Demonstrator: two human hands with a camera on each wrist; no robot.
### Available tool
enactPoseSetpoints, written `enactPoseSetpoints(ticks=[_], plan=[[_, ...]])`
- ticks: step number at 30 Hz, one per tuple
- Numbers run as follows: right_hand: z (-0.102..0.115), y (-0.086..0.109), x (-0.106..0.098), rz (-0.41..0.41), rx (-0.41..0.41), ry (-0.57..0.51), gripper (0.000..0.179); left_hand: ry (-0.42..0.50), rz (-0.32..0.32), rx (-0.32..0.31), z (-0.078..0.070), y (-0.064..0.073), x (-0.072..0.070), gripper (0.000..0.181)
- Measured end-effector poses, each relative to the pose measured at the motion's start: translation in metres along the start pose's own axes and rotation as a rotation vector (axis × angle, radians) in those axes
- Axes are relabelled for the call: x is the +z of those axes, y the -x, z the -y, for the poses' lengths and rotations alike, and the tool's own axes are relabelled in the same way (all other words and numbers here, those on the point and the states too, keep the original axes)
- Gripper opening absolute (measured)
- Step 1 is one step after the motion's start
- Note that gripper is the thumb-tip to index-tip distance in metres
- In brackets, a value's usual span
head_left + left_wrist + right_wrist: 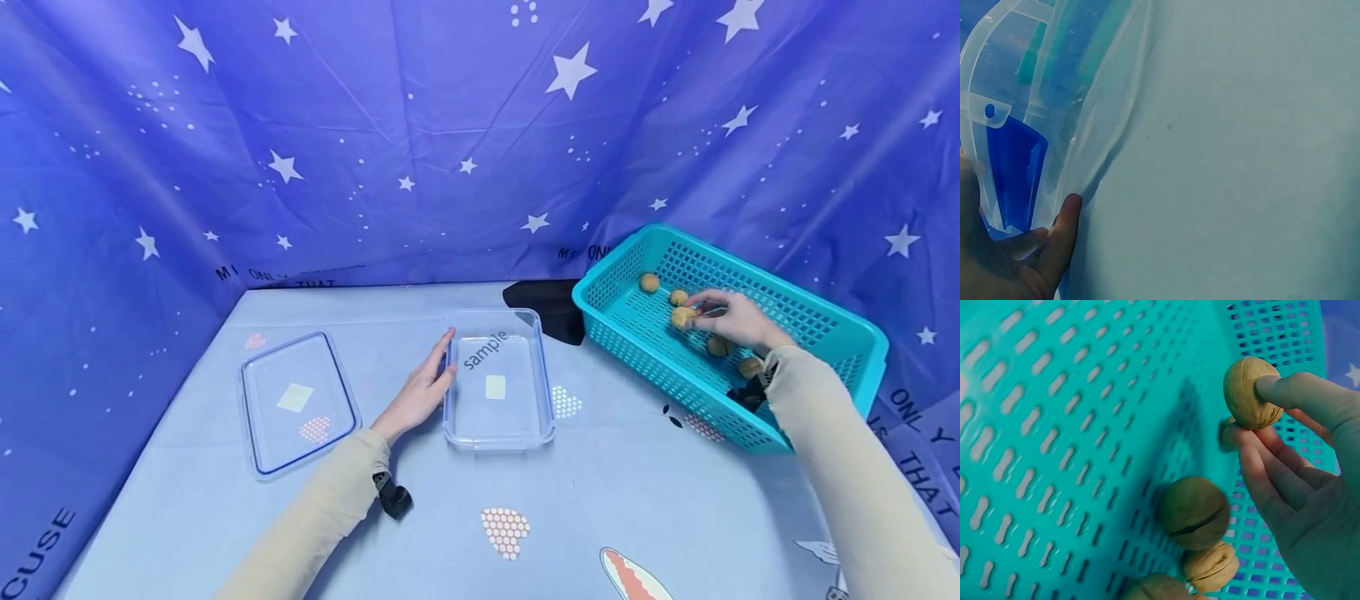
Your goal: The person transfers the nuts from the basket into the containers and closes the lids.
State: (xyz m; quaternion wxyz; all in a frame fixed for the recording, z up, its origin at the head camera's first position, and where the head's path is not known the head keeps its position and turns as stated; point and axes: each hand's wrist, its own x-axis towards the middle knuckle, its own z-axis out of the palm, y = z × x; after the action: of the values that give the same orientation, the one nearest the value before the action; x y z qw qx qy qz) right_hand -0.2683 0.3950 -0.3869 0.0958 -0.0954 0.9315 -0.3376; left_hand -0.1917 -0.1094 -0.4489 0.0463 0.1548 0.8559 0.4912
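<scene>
My right hand (731,321) pinches a walnut (1252,394) between thumb and fingertips inside the teal basket (637,350). Several other walnuts (1194,512) lie on the basket floor, below and beside the hand. On the table to the left stands a clear plastic container (498,437) without its lid; its inside shows only a pale square and the word "sample". My left hand (420,392) rests its fairly straight fingers along the container's left wall. In the left wrist view, fingers (1067,228) touch the clear wall from outside.
A clear lid (300,408) with a blue seal lies flat left of the container. Behind the container's right corner is a black patch (547,308). The blue star-print curtain (412,150) rises at the table's back edge. The tablecloth (427,533) is pale blue with printed hearts.
</scene>
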Motion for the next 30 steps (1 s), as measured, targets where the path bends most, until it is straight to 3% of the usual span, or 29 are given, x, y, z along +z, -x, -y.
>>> enactPoseSetpoints(ticks=[18,30], plan=[[0.036,-0.006,-0.012,-0.039,0.002,-0.056,0.045,-0.052,0.011,-0.001,-0.002,-0.004,0.002,0.06],[0.063,0.001,-0.014,-0.045,-0.045,-0.108,0.048,-0.028,0.036,-0.025,-0.002,-0.004,0.001,0.061]])
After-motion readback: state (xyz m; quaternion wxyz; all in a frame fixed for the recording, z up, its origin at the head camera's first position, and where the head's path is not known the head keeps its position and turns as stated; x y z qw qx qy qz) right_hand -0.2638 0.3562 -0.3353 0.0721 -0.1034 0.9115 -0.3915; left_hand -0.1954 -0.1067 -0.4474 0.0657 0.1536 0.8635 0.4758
